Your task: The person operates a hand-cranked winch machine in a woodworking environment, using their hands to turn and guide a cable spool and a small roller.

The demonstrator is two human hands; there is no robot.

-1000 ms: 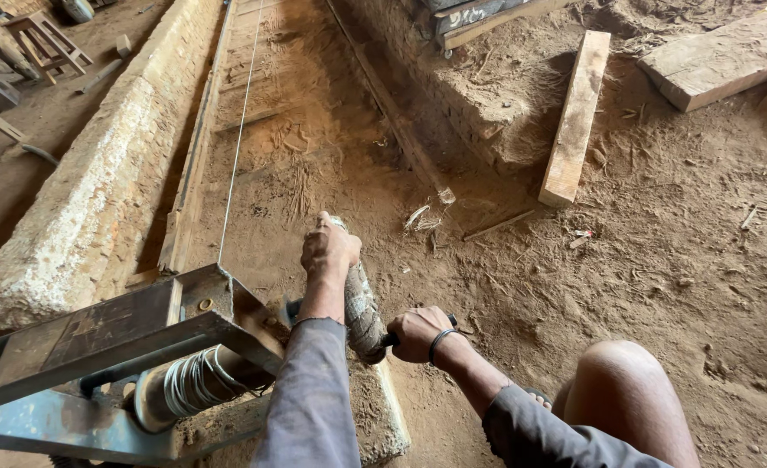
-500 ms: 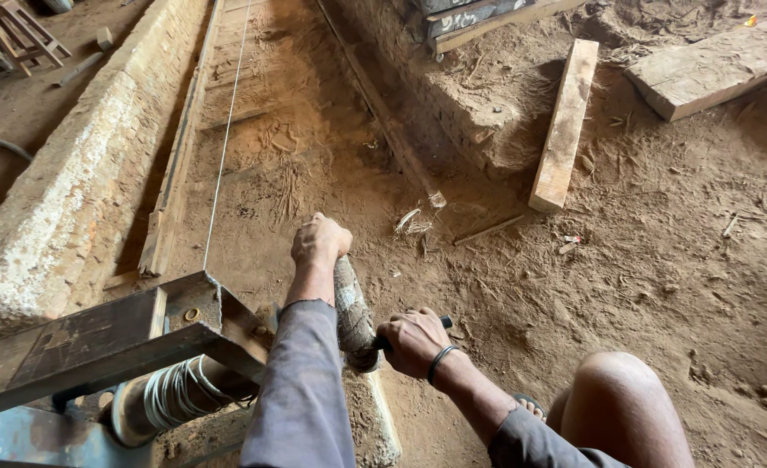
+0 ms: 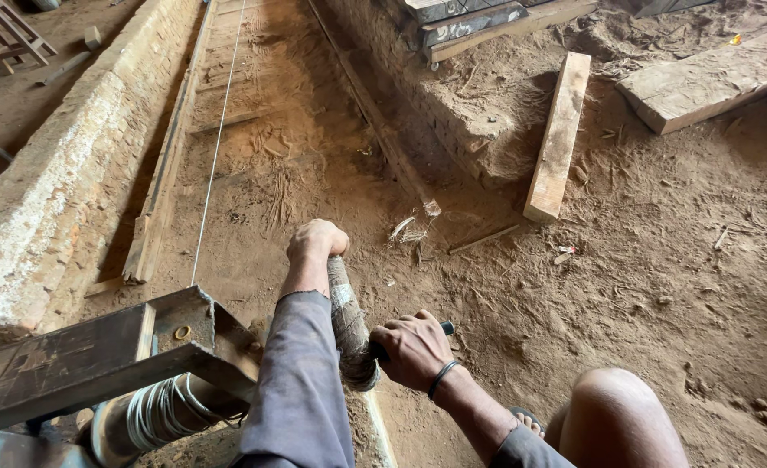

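Item, nearest: my bare knee (image 3: pixel 613 416) at lower right, close under the work; if my right hand slips, the handle could swing toward it. Item: my right hand (image 3: pixel 414 347), grip closed around a short dark handle (image 3: pixel 444 328) whose tip pokes out past my knuckles; a dark band sits on that wrist. A sweaty or dusty palm could let the handle spin free, as I judge it. Item: my left hand (image 3: pixel 316 240), grip closed over the top of the grey, cord-wrapped crank bar (image 3: pixel 346 321), which runs from that fist down to my right hand. The wrapping looks frayed, so it could shift under my fist. Item: my loose grey sleeve (image 3: pixel 301 381), lying right beside the steel drum wound with pale wire (image 3: pixel 162 412); the cloth could be caught there. Item: the rusty angle-iron frame (image 3: pixel 106 355) over the drum, its corner near my forearm, a likely place to scrape. Item: a thin pale taut wire (image 3: pixel 214 165) leading from the frame away along the sunken earthen channel (image 3: pixel 279 130); should it snap or jump its windings, it could whip back at me. Item, farther: crumbling brick wall (image 3: pixel 45 199) on the left, loose wooden plank (image 3: pixel 559 134) on the dirt at right.
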